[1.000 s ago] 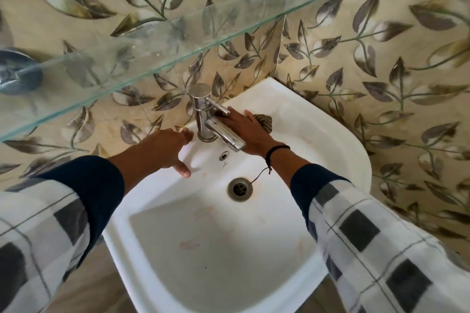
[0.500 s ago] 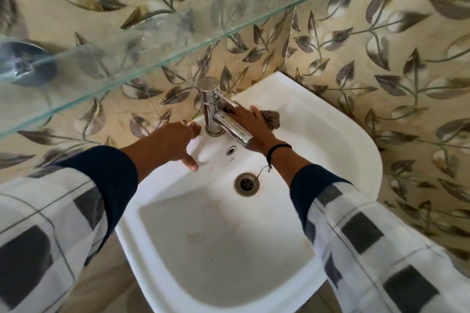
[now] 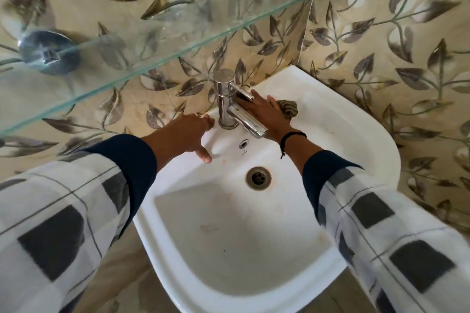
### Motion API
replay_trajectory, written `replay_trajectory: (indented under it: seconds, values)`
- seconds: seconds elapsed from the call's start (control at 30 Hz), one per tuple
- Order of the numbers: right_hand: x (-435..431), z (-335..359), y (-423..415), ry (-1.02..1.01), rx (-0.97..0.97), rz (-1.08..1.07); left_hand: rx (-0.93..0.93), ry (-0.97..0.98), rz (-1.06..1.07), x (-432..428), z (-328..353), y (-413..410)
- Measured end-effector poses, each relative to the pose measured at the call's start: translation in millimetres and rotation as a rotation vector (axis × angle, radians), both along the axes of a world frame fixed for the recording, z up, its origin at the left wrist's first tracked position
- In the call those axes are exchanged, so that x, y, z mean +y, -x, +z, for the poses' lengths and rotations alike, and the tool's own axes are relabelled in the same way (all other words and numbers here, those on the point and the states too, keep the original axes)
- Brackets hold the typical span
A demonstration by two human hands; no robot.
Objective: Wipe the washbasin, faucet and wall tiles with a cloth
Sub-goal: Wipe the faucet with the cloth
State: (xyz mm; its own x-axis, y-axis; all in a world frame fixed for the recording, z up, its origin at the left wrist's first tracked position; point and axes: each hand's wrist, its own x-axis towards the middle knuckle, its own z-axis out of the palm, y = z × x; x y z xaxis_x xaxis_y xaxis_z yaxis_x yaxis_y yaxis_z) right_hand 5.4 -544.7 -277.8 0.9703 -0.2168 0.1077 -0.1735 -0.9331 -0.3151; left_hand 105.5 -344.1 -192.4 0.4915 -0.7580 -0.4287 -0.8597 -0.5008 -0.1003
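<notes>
Rearward, cloth (image 3: 289, 108) under right hand (image 3: 265, 112)

White washbasin (image 3: 330, 134), chrome faucet (image 3: 225, 99), beige leaf-patterned wall tiles (image 3: 381, 33).

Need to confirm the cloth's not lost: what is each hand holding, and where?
Nothing is gripped. The right hand presses flat on the cloth, covering its left part, on the washbasin rim beside the faucet; the left hand rests bare on the rim.

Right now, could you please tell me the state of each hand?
Left hand: open, resting on the basin.
Right hand: open, pressing the cloth flat.
</notes>
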Motion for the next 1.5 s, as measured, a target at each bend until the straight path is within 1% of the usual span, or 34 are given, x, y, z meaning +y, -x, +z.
replay_trajectory:
  seconds: [0.07, 0.13, 0.2, 0.27, 0.3, 0.37, 0.43, 0.47, 0.57, 0.63, 0.7, 0.83, 0.93, 1.0, 1.07, 1.13, 1.2, 1.27, 1.33, 1.43, 1.5]
  values:
    - [3.4, -6.9, 5.9, -0.010, -0.042, 0.055, 0.001, 0.009, -0.006, 0.9, -0.3, -0.2]
    - [-7.3, -2.5, 8.0, -0.024, -0.027, 0.133, 0.000, 0.017, -0.016, 1.5, -1.9, -1.0]
    - [-17.9, 7.7, 2.2, -0.077, 0.004, 0.070, -0.004, 0.003, -0.030, 0.7, -5.8, -4.4]
    - [-10.6, 6.4, 0.5, -0.064, 0.003, -0.019, -0.005, -0.006, -0.022, -0.1, -9.5, -8.2]
    - [-2.1, 3.5, 3.9, -0.056, -0.026, -0.017, -0.008, -0.008, -0.022, 0.2, -10.9, -9.6]
    - [5.8, -1.5, 13.7, -0.053, -0.066, 0.056, -0.017, -0.006, -0.031, 0.9, -12.5, -11.2]
    - [-2.5, 2.2, 14.5, -0.033, -0.036, 0.113, -0.018, -0.009, -0.034, 0.7, -14.2, -12.1]
    - [-7.5, 4.4, 9.8, -0.011, -0.023, 0.108, -0.018, -0.010, -0.030, 0.4, -14.1, -12.1]
    - [-1.8, 3.8, 2.7, -0.009, -0.006, -0.016, -0.008, -0.018, -0.016, -0.6, -13.1, -11.8]
    - [4.9, -0.6, 8.7, -0.023, -0.063, 0.001, -0.002, -0.018, -0.022, 0.0, -13.8, -12.7]
    - [3.3, -0.8, 12.0, -0.017, -0.058, 0.046, -0.008, -0.022, -0.021, 0.8, -14.7, -13.4]
    - [4.8, 1.9, -0.2, -0.010, -0.017, -0.063, -0.022, -0.028, -0.021, -0.9, -13.3, -11.4]
    - [13.9, 0.8, 12.4, -0.055, -0.065, -0.009, -0.032, -0.032, -0.031, 0.0, -14.2, -12.0]
    - [4.3, 5.1, 15.6, -0.049, -0.046, 0.048, -0.039, -0.040, -0.036, 0.1, -14.8, -12.8]
    - [-4.0, 5.7, 6.7, -0.011, -0.034, 0.030, -0.039, -0.041, -0.034, -1.2, -13.3, -11.5]
    - [2.2, 0.6, 2.4, -0.014, -0.032, -0.023, -0.045, -0.040, -0.038, -1.6, -12.0, -10.0]
    - [9.4, -3.7, 7.2, -0.052, -0.082, -0.009, -0.062, -0.032, -0.057, -0.1, -11.5, -9.1]
    - [8.4, 0.8, 12.2, -0.062, -0.057, 0.015, -0.050, -0.022, -0.051, 0.8, -12.2, -9.2]
    - [5.2, 7.3, 7.8, -0.031, -0.017, 0.007, -0.034, -0.013, -0.034, -0.5, -10.8, -7.6]
    - [15.7, 5.9, 6.9, -0.032, -0.028, -0.041, -0.045, -0.018, -0.019, -1.0, -7.1, -3.9]
    - [15.9, 1.9, 12.6, -0.034, -0.036, -0.016, -0.047, -0.022, -0.021, -0.5, -6.5, -3.0]
